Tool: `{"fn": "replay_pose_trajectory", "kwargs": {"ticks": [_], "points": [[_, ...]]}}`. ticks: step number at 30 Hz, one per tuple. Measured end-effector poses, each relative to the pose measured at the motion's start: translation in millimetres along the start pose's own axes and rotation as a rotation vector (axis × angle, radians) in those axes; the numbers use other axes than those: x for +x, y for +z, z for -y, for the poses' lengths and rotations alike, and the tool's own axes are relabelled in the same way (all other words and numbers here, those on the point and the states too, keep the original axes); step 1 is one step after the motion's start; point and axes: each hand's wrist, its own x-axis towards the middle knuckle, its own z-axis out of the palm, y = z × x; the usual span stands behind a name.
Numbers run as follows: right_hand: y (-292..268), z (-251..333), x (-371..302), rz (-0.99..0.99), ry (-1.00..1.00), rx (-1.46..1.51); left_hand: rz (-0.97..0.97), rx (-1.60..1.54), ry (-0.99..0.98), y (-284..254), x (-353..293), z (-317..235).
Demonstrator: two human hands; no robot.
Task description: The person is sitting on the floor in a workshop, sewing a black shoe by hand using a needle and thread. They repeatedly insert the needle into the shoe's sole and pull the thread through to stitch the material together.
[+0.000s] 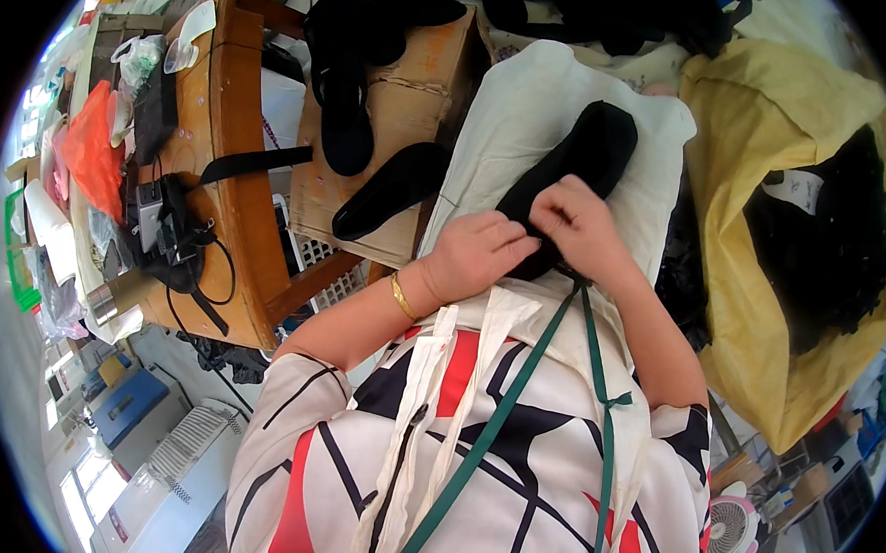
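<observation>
A black cloth shoe (pixel 595 144) lies on a white cloth (pixel 658 188) spread over my lap, its toe pointing away to the upper right. My left hand (pixel 476 250), with a gold bracelet at the wrist, is closed with its fingertips pinching the shoe's near left edge. Just right of it, my right hand (pixel 578 224) is closed in a pinch over the shoe's middle. Whatever sits between those right fingertips is too small or too hidden to make out. The fingers of both hands nearly meet, and they cover part of the shoe's opening.
To the left, a cardboard box (pixel 412 105) bears several black shoes, one (pixel 392 189) at its near edge. Beyond it is a wooden table (pixel 234 145) with a black strap and corded device. On the right stands a yellow sack (pixel 762 113) with black items inside.
</observation>
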Motion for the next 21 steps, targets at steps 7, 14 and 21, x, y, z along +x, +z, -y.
{"fn": "replay_pose_trajectory", "kwargs": {"ticks": [7,14,21], "points": [[-46.3,20.5,-7.3,-0.292,0.499,1.091,0.056,-0.147,-0.174,-0.1,10.4,1.6],[-157.7,-4.9,-38.7,-0.829,-0.289,1.084,0.166,-0.215,-0.232,-5.5,15.2,1.9],[-33.8,27.9,-29.4,-0.244,0.498,0.551,0.178,-0.255,-0.317,-4.6,17.6,0.4]]}}
